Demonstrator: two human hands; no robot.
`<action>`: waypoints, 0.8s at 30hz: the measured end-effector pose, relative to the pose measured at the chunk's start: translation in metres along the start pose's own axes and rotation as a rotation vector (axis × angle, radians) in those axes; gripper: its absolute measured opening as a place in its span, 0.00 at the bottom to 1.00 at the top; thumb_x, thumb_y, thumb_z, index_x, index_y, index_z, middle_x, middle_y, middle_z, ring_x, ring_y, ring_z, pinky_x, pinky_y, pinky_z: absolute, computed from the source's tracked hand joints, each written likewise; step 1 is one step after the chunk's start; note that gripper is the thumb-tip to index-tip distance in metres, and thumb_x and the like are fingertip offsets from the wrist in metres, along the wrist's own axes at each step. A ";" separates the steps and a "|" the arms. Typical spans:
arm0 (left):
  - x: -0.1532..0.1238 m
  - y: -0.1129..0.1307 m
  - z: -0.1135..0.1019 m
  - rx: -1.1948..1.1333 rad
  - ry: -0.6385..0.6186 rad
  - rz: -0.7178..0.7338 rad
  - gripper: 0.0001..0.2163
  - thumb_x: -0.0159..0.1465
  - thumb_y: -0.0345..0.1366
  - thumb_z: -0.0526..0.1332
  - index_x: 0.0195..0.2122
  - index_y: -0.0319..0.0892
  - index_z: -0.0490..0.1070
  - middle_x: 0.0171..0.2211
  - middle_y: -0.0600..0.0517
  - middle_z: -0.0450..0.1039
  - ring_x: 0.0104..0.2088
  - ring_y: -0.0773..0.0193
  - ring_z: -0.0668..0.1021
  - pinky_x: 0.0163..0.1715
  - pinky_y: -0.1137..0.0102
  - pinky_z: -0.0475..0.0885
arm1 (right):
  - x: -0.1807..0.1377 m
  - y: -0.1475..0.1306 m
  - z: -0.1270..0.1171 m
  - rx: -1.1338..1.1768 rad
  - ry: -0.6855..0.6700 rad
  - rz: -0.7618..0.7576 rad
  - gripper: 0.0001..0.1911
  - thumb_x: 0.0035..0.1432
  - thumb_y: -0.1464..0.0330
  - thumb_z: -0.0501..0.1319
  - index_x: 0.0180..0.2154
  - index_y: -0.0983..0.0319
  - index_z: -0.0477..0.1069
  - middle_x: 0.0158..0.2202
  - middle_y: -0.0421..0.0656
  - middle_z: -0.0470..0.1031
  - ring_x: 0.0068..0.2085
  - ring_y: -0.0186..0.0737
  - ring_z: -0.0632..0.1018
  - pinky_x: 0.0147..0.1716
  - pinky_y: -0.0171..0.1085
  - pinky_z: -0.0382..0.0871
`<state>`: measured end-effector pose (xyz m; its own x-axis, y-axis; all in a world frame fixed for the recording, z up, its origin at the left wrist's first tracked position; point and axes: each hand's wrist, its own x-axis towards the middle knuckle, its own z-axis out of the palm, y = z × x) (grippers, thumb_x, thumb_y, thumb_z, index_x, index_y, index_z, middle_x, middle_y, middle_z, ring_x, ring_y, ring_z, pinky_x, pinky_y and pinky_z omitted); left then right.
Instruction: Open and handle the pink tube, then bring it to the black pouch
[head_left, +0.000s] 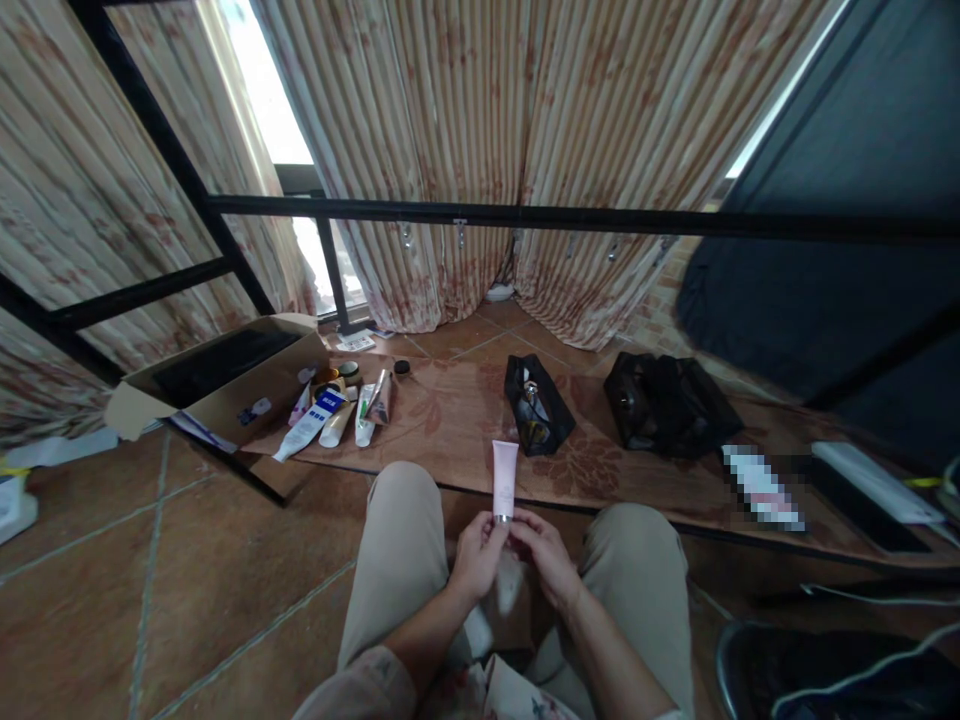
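Note:
A pink tube [504, 477] stands upright between my knees, its flat end up and its silver-ringed cap end down in my fingers. My left hand [475, 556] pinches the tube's lower end from the left. My right hand [547, 556] closes on the same end from the right, fingertips at the cap. Both hands are curled, close together, above my lap.
On a low wooden board ahead lie several tubes and small jars [330, 418] beside an open cardboard box [217, 385]. Two black mesh pouches [535, 405] [664, 405] stand further right. A white device [874, 482] and cables lie at the right. Black metal bars [525, 216] and curtains stand behind.

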<state>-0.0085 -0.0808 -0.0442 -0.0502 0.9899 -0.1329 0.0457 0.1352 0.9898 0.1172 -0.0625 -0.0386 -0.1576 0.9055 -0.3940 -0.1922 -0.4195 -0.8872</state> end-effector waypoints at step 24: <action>0.005 0.012 0.006 -0.469 -0.038 -0.370 0.27 0.50 0.58 0.64 0.35 0.36 0.69 0.25 0.50 0.73 0.19 0.70 0.73 0.19 0.75 0.65 | 0.008 0.004 0.005 -0.002 0.022 -0.076 0.23 0.43 0.49 0.67 0.30 0.63 0.75 0.25 0.39 0.73 0.26 0.32 0.70 0.24 0.31 0.62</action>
<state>-0.0023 -0.0742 -0.0330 0.0574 0.8827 -0.4664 -0.4136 0.4462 0.7936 0.1106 -0.0575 -0.0436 -0.1213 0.9359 -0.3306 -0.2005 -0.3493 -0.9153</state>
